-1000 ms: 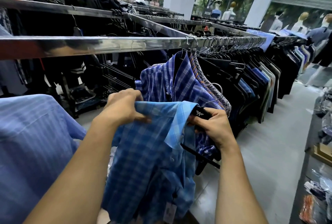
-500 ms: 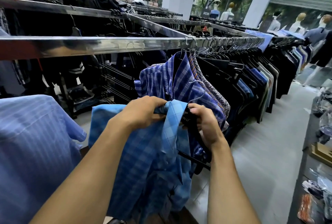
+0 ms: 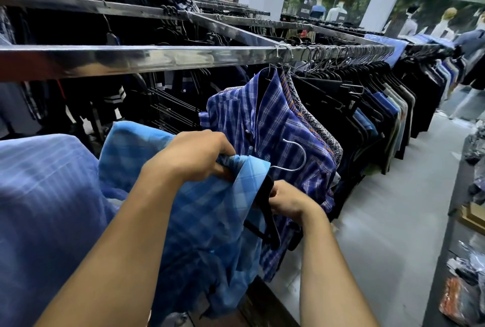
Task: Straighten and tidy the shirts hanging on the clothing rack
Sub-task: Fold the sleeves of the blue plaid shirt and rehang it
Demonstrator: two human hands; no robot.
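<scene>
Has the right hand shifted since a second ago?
Yes. The right hand has dropped, measured against the dark plaid shirt hanging on the rail, and now grips the black hanger lower down.

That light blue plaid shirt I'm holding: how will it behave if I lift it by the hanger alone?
Probably floppy: the light blue plaid shirt bunches and droops below the left hand gripping its collar. Likely light, since it hangs in loose folds. It may slide off the black hanger, which the right hand holds tilted.
</scene>
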